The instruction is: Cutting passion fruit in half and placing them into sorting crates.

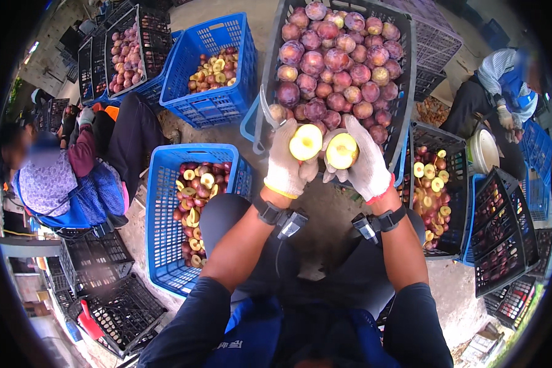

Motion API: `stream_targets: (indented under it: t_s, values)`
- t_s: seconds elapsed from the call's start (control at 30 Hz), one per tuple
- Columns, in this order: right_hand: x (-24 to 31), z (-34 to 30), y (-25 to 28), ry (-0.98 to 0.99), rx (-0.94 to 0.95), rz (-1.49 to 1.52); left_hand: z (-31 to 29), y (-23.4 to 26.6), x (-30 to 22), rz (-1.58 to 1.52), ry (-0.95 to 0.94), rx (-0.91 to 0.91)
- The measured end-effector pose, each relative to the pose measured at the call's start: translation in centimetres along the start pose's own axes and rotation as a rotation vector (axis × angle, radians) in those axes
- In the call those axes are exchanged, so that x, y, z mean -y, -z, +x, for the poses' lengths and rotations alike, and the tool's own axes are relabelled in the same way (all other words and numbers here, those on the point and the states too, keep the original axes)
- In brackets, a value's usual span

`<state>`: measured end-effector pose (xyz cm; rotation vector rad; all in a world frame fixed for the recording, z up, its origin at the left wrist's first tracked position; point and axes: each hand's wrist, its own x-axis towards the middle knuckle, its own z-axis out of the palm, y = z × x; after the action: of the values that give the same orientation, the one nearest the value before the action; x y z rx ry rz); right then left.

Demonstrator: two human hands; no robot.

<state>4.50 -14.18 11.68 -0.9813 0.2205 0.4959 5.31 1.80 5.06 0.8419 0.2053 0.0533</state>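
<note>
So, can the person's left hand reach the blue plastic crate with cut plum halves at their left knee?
Probably yes. The left hand holds a yellow plum half, and the blue plastic crate stands open-topped close beside it, with nothing between them.

Bare concrete floor [325, 214], daylight, stacked black crates [98, 270] around.

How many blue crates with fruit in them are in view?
2: one blue crate of halved fruit by the person's left knee, another blue crate farther up left. More blue crates sit partly hidden under the black ones, contents unseen.
</note>
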Motion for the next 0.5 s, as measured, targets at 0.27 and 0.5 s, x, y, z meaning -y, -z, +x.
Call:
stream_targets:
  t_s: [0.27,0.5]
  values:
    - [0.1,-1.1,-0.8,0.097,0.059,0.037,-1.8,1.5,-11.5,0.693,-0.212,-0.075]
    - [0.5,-3.8,0.7,0.203,0.112,0.015,-5.5,9.9,-20.8,1.306,-0.469,-0.235]
